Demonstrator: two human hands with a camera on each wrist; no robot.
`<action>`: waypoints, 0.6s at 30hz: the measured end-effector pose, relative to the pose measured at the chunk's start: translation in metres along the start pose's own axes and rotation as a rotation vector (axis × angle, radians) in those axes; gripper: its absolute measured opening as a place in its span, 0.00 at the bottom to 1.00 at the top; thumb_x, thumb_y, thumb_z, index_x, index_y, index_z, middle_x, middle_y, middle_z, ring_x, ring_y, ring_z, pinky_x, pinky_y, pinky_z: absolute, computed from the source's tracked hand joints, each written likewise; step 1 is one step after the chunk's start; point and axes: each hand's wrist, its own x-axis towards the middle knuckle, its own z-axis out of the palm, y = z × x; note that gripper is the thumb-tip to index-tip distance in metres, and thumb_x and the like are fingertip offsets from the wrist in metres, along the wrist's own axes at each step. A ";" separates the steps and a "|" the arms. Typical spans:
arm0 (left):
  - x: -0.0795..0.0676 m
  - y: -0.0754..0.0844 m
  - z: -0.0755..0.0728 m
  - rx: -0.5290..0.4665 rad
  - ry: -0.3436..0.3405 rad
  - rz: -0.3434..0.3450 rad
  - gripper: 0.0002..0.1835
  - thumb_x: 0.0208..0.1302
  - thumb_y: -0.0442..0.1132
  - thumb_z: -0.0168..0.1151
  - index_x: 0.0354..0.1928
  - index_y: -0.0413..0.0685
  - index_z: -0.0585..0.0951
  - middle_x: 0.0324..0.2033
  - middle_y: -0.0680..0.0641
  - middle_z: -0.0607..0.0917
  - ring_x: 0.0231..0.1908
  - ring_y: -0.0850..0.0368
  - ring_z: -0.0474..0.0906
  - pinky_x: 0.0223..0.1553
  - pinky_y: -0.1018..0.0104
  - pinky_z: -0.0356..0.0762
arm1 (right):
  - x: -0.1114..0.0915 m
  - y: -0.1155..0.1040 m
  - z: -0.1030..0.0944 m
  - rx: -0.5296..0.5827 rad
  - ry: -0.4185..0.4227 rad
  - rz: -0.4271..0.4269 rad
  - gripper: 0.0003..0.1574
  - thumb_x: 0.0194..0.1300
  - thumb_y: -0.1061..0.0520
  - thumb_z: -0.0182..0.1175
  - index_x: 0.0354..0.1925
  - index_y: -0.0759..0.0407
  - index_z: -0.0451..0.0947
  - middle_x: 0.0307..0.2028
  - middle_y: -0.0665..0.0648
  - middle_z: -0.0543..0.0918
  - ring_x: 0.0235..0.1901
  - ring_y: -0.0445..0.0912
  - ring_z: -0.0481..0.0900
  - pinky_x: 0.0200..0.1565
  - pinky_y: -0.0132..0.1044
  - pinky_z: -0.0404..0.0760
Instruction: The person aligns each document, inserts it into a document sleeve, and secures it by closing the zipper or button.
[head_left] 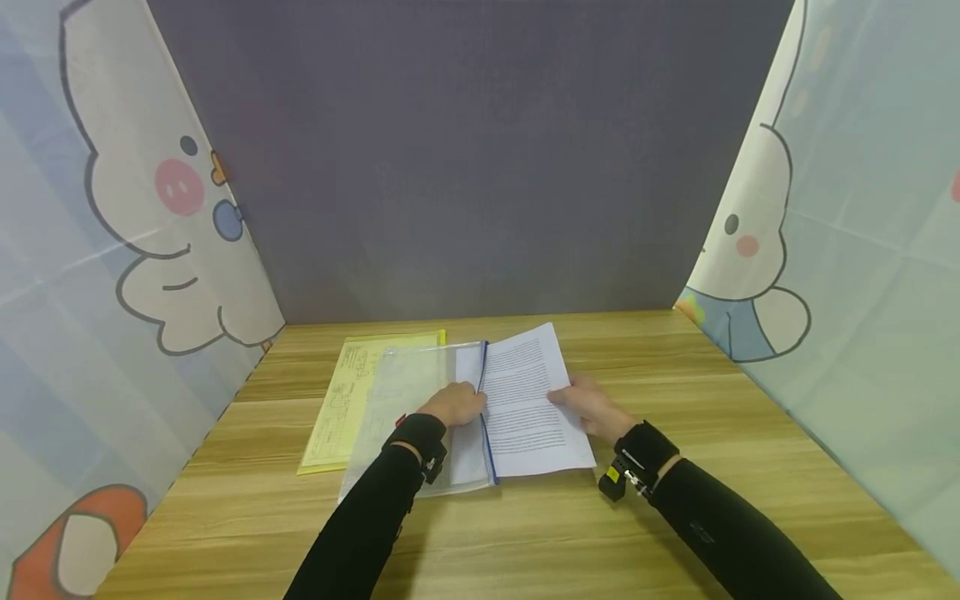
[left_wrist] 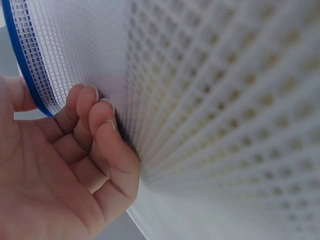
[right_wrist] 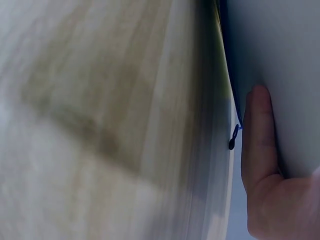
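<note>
A clear mesh zipper pouch (head_left: pixel 371 446) with a blue zipper edge lies across the middle of the table. My left hand (head_left: pixel 456 404) grips it by the opening, thumb on one side and curled fingers against the mesh (left_wrist: pixel 225 100) on the other. Printed paper (head_left: pixel 525 400) sits partly inside the pouch, its right portion sticking out past the blue edge. At the paper's right edge my right hand (head_left: pixel 596 408) pinches it, thumb on top and fingers beneath. From below, the right wrist view shows straight fingers under the paper (right_wrist: pixel 300 75) and a small dark zipper pull (right_wrist: pixel 232 141).
A yellow folder (head_left: pixel 330 417) with a printed sheet lies left of the pouch, partly beneath it. The wood-grain table (head_left: pixel 697 392) runs back to a dark grey panel (head_left: pixel 480 167). Cartoon-print curtains (head_left: pixel 855 250) hang at both sides.
</note>
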 end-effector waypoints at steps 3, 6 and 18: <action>0.000 0.001 0.000 -0.002 0.001 0.003 0.28 0.76 0.48 0.42 0.60 0.29 0.76 0.40 0.41 0.79 0.37 0.47 0.75 0.39 0.55 0.75 | 0.000 -0.001 0.001 -0.003 -0.003 0.003 0.30 0.72 0.65 0.55 0.68 0.76 0.63 0.49 0.70 0.82 0.39 0.55 0.85 0.41 0.47 0.87; 0.001 0.001 0.000 0.000 0.005 0.004 0.28 0.76 0.48 0.42 0.60 0.29 0.76 0.40 0.41 0.79 0.38 0.47 0.75 0.40 0.54 0.75 | 0.000 -0.002 0.001 -0.005 -0.005 0.003 0.31 0.72 0.65 0.55 0.69 0.75 0.62 0.49 0.70 0.82 0.39 0.55 0.86 0.42 0.47 0.87; -0.002 0.007 0.000 -0.003 -0.006 0.020 0.28 0.76 0.48 0.42 0.57 0.30 0.78 0.39 0.41 0.79 0.37 0.48 0.75 0.39 0.56 0.73 | 0.003 -0.004 0.006 0.003 0.009 0.025 0.28 0.72 0.66 0.55 0.67 0.75 0.65 0.48 0.70 0.82 0.39 0.55 0.86 0.41 0.48 0.87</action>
